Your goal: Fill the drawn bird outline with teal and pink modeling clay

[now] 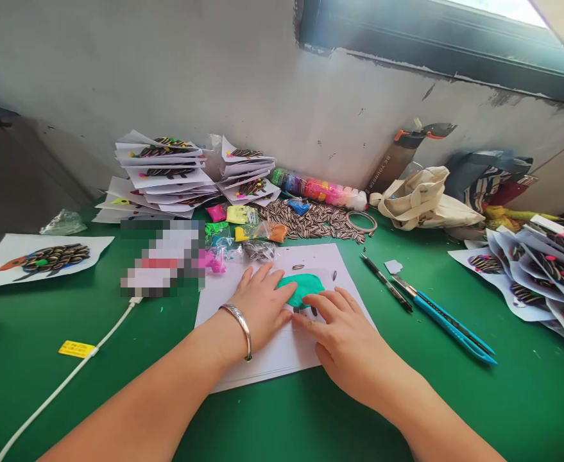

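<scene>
A flattened oval of teal modelling clay (308,287) lies on a white paper sheet (257,375). My left hand (258,311), with a silver bangle at its wrist, rests on the sheet, fingers spread, fingertips at the clay's left edge. From the right, my right hand (346,327) reaches in with fingers stretched out, touching the clay's lower right edge. Small dark pieces (314,311) show just below the clay, partly hidden by my fingers. One striped sunflower seed (298,267) lies above the clay and another seed (334,275) to its right.
Behind the sheet are a seed pile (310,221), bagged clay (242,215) and a bangle (361,222). A pen (386,282) and blue craft knife (448,324) lie right. Finished seed pictures (517,282) are stacked around. A white cable (70,375) crosses the green table (243,430).
</scene>
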Demonstrator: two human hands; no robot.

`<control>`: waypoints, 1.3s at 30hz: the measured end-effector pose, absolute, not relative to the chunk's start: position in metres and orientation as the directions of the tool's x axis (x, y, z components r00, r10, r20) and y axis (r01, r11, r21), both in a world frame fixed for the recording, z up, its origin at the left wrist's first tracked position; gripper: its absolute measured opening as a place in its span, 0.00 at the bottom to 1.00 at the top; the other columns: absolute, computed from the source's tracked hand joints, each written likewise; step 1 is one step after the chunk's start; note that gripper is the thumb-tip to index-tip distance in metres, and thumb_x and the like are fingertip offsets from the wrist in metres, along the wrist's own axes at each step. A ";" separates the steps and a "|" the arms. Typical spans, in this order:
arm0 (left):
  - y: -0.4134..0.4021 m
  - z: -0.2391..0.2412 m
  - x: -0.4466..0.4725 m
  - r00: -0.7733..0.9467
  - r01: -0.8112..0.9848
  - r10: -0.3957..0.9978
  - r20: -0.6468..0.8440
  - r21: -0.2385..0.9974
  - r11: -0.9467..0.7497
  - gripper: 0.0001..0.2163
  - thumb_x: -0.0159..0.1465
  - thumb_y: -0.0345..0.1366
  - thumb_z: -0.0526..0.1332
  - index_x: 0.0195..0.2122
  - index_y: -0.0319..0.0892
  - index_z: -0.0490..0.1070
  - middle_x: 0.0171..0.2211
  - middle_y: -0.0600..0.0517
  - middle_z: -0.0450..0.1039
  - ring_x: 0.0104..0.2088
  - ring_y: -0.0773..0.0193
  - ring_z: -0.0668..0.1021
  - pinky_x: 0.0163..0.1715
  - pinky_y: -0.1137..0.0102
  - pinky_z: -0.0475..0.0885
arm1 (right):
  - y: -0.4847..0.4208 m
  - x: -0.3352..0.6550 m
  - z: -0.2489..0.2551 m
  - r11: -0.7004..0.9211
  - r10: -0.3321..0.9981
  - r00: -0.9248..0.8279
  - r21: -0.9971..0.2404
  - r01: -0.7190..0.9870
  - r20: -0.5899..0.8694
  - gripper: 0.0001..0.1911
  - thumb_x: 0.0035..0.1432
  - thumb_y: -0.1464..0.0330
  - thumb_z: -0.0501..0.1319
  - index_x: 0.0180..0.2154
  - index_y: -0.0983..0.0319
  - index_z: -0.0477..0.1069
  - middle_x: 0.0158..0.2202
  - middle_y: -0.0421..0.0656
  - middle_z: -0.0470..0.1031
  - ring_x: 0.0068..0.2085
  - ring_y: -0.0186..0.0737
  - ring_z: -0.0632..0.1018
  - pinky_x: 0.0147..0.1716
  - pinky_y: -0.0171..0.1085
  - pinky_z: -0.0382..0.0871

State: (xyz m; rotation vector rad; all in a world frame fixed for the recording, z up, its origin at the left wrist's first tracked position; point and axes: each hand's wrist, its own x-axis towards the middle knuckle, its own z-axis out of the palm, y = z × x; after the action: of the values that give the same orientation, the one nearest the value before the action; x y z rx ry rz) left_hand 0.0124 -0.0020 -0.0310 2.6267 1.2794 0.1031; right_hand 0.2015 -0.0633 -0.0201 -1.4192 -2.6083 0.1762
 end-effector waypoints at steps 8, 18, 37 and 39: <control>-0.003 -0.034 0.012 0.619 0.767 0.785 -0.009 0.222 -0.602 0.18 0.65 0.38 0.54 0.56 0.48 0.64 0.58 0.45 0.62 0.61 0.44 0.57 0.57 0.42 0.53 | -0.064 0.201 -0.018 0.562 0.827 -0.550 -0.186 0.806 0.118 0.24 0.52 0.79 0.56 0.48 0.54 0.71 0.51 0.45 0.68 0.52 0.49 0.65 0.58 0.60 0.49; -0.003 -0.029 0.014 0.615 0.776 0.787 -0.041 0.206 -0.596 0.17 0.64 0.37 0.54 0.55 0.47 0.65 0.57 0.45 0.63 0.61 0.43 0.57 0.56 0.43 0.54 | -0.056 0.212 -0.019 0.517 0.854 -0.490 -0.188 0.835 0.175 0.25 0.53 0.81 0.53 0.50 0.54 0.71 0.50 0.47 0.68 0.50 0.47 0.66 0.56 0.58 0.55; -0.003 -0.031 0.014 0.608 0.784 0.792 -0.061 0.206 -0.586 0.19 0.64 0.37 0.54 0.57 0.47 0.63 0.59 0.45 0.61 0.61 0.43 0.57 0.57 0.43 0.53 | -0.051 0.214 -0.019 0.526 0.836 -0.475 -0.155 0.836 0.274 0.29 0.52 0.82 0.51 0.52 0.53 0.69 0.58 0.48 0.62 0.56 0.49 0.64 0.56 0.59 0.55; -0.003 -0.031 0.014 0.607 0.785 0.793 -0.059 0.203 -0.585 0.19 0.64 0.37 0.53 0.57 0.48 0.63 0.58 0.45 0.62 0.61 0.44 0.58 0.57 0.43 0.53 | -0.045 0.224 -0.021 0.495 0.847 -0.416 -0.207 0.844 0.331 0.27 0.53 0.81 0.52 0.52 0.54 0.70 0.55 0.48 0.65 0.54 0.48 0.66 0.53 0.54 0.60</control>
State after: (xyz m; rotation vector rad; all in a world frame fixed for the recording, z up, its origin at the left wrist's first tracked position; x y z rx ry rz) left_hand 0.0139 -0.0028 -0.0306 2.6242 1.3061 0.0560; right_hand 0.2242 -0.0446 -0.0212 -1.4052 -2.3535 0.0111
